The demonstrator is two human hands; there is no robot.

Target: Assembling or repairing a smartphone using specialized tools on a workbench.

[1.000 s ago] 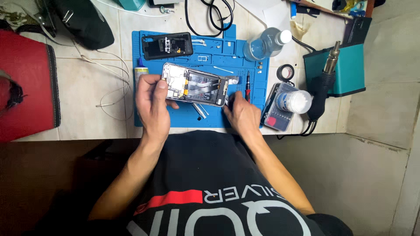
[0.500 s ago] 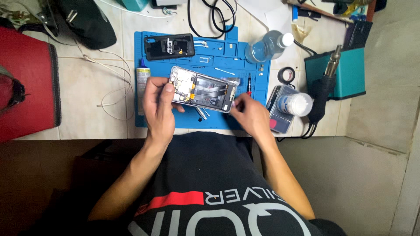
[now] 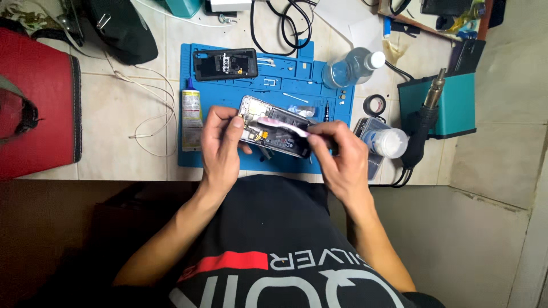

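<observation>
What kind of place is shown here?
Probably a phone repair bench: a blue work mat on a tiled counter, an opened phone held in both hands, and a hot-air tool on its teal station.

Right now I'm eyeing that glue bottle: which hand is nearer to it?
Left. The left hand holds the opened phone just beside the glue bottle; the right hand is across the phone.

Black short-sleeved shirt (image 3: 268, 228), red bar and pale lettering across the chest. Forearms bare; left hand (image 3: 220, 148) and right hand (image 3: 342, 162) ungloved, no rings seen.
</observation>
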